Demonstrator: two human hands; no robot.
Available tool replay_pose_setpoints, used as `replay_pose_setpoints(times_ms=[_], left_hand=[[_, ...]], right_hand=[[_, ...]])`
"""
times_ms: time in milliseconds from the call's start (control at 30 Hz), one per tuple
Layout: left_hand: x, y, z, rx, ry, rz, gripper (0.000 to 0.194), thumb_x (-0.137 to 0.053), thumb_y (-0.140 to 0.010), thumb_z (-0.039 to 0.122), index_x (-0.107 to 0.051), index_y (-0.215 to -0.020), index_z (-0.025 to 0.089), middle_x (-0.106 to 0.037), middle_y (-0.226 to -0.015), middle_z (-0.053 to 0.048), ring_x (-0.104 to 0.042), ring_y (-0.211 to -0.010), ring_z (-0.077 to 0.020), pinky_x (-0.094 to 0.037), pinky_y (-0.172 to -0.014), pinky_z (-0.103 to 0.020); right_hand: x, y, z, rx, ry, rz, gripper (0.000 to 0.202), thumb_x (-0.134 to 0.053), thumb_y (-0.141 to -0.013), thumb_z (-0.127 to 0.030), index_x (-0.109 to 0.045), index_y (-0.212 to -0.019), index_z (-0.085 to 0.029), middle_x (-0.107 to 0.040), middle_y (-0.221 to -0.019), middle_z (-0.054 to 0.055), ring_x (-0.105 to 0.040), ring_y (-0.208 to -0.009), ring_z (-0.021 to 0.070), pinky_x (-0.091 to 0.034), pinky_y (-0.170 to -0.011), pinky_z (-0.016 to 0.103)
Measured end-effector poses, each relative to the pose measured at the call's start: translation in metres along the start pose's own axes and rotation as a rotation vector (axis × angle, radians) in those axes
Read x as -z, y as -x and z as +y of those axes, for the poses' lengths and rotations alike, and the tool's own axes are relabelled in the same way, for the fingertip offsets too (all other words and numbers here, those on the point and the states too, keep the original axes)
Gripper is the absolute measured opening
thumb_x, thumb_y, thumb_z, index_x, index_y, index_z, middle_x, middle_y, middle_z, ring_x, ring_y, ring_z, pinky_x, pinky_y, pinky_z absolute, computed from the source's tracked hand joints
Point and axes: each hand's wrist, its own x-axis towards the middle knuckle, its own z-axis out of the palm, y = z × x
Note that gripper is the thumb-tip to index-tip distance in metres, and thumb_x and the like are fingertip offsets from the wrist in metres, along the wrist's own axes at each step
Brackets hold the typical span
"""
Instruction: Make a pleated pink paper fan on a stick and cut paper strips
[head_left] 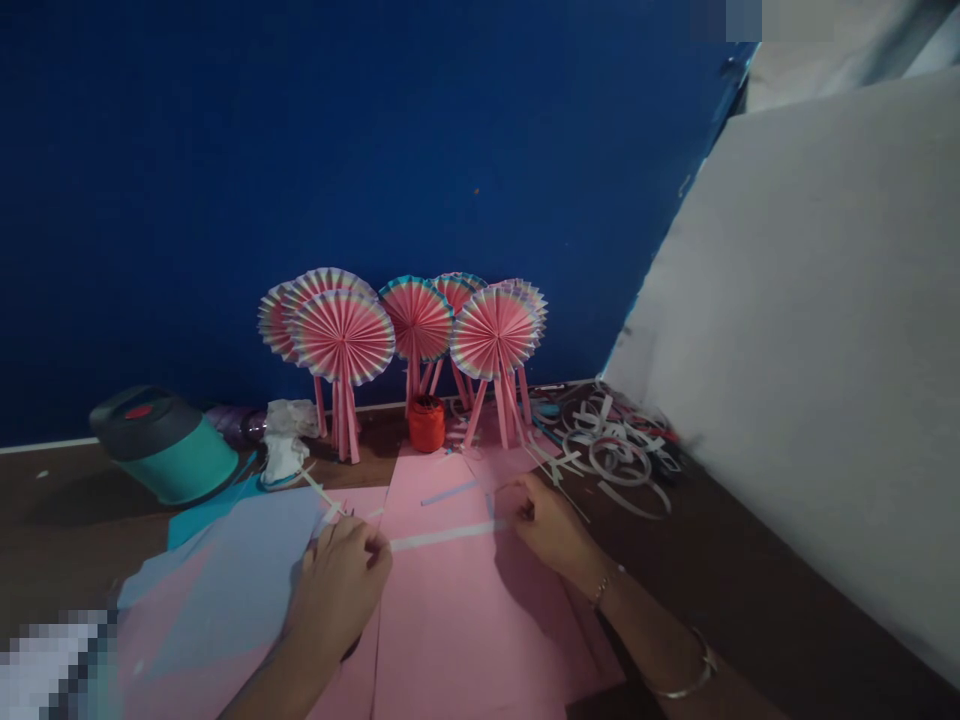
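Left hand [339, 572] and right hand [553, 527], apart, flank a white strip [450, 536], grip unclear. Pink paper [465, 625] on a brown table [724, 570] lies beneath them, a blue wall [420, 150] beyond.

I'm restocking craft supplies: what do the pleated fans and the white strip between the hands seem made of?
Pleated fans: likely matte paper, given the crisp radial folds and dull surface.
White strip: probably thin, matte paper too, as it looks flat and shows no shine, though tape is possible.
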Motion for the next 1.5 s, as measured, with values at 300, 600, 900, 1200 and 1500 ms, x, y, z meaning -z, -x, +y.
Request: replay_pose_setpoints(times_ms=[300, 600, 900, 1200, 1500], left_hand=[[0.006, 0.000, 0.004, 0.030, -0.049, -0.015, 0.015, -0.043, -0.079, 0.023, -0.056, -0.070, 0.023, -0.063, -0.090, -0.003, -0.054, -0.097, -0.0234, -0.037, -0.081, -0.035], [0.002, -0.003, -0.001, 0.062, -0.059, -0.007, 0.010, -0.043, -0.079, 0.023, -0.052, -0.084, 0.023, -0.062, -0.091, -0.005, -0.056, -0.096, -0.0244, -0.039, -0.081, -0.036], [-0.001, 0.002, -0.008, -0.086, 0.049, 0.128, 0.036, -0.038, -0.081, 0.011, -0.062, -0.104, 0.024, -0.066, -0.114, -0.005, -0.055, -0.112, -0.0220, -0.040, -0.095, -0.039], [-0.027, 0.025, 0.007, -0.714, -0.057, -0.071, 0.059, -0.034, -0.095, 0.038, -0.017, -0.150, 0.024, -0.030, -0.153, -0.006, -0.031, -0.139, -0.0222, -0.027, -0.114, -0.043], [-0.032, 0.029, 0.008, -0.522, -0.054, -0.156, 0.061, -0.036, -0.092, 0.050, -0.032, -0.146, 0.022, -0.022, -0.154, -0.014, -0.021, -0.141, -0.0345, -0.030, -0.110, -0.056]], right_hand=[[-0.006, 0.004, 0.002, 0.029, 0.053, -0.003, 0.043, -0.051, -0.072, -0.004, -0.053, -0.113, -0.017, -0.064, -0.075, 0.002, -0.062, -0.072, 0.0169, -0.036, -0.061, 0.023], [0.010, -0.001, 0.015, 0.071, 0.175, 0.139, 0.038, -0.051, -0.070, 0.000, -0.056, -0.103, -0.016, -0.060, -0.100, 0.009, -0.059, -0.089, 0.0188, -0.042, -0.077, 0.027], [0.021, -0.002, 0.010, 0.262, 0.065, 0.091, 0.018, -0.050, -0.084, -0.017, -0.066, -0.091, -0.018, -0.067, -0.091, 0.007, -0.061, -0.085, 0.0191, -0.047, -0.079, 0.030], [-0.001, 0.037, -0.032, 0.604, 0.129, -0.471, 0.072, -0.048, -0.089, -0.053, -0.026, -0.148, -0.019, -0.027, -0.153, 0.012, -0.021, -0.142, 0.0263, -0.013, -0.117, 0.045], [0.007, 0.036, -0.019, 0.490, 0.146, -0.544, 0.080, -0.049, -0.084, -0.064, -0.024, -0.149, -0.024, -0.017, -0.156, 0.009, -0.013, -0.144, 0.0289, -0.007, -0.117, 0.048]])
